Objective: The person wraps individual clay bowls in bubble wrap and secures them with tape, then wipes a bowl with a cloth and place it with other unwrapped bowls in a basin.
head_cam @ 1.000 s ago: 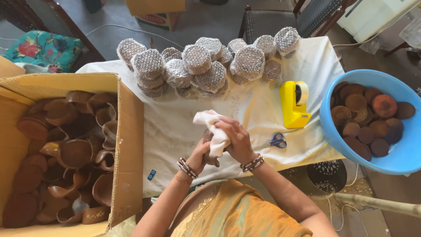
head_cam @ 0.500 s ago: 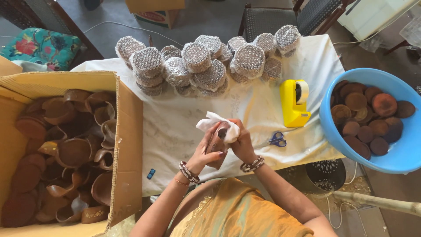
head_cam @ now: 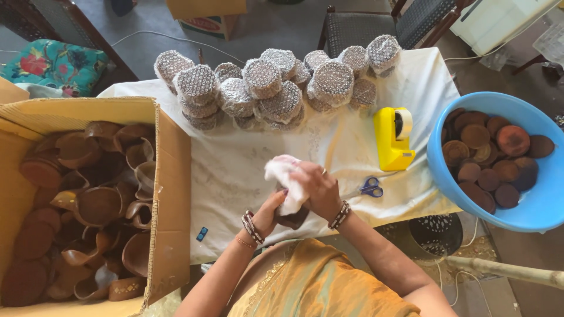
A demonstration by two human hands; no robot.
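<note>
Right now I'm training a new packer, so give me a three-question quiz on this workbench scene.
1. True or false: the yellow tape dispenser lies inside the blue basin.
2. What does the right hand press against the brown clay cup? A) scissors B) white cloth C) tape
3. Which hand supports the cup from below?

Key: 1 false, it sits on the white table cover. 2 B. 3 the left hand.
</note>
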